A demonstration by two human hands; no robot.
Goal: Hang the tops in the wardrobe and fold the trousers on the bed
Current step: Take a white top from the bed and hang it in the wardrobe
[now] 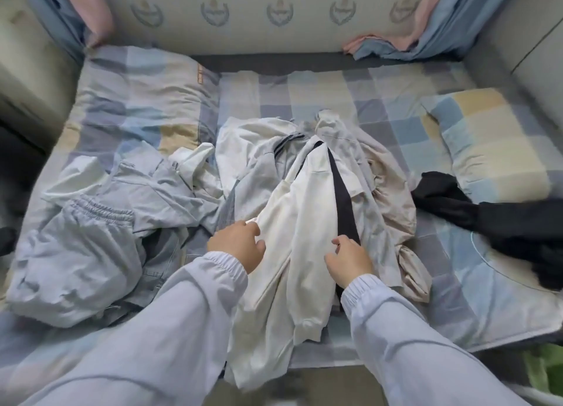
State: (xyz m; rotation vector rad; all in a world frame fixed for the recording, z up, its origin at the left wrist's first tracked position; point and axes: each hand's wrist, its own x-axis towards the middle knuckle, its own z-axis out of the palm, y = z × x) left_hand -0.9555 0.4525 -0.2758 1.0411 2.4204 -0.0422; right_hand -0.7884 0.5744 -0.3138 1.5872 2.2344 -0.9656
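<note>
A cream garment with a black side stripe (304, 222) runs down the middle of the bed from the clothes pile to the near edge. My left hand (239, 242) grips its left edge, fingers curled into the cloth. My right hand (347, 261) pinches the cloth at the black stripe. Pale blue trousers with an elastic waist (82, 253) lie crumpled at the left. Behind the cream garment sit a white top (243, 143) and a beige garment (387, 198). A black garment (487, 222) lies at the right.
The bed (335, 91) has a blue, grey and cream check sheet. Check pillows lie at the back left (134, 100) and right (493, 143). A padded headboard (274, 15) closes the far side. Blue and pink curtains (432, 27) hang in the corners.
</note>
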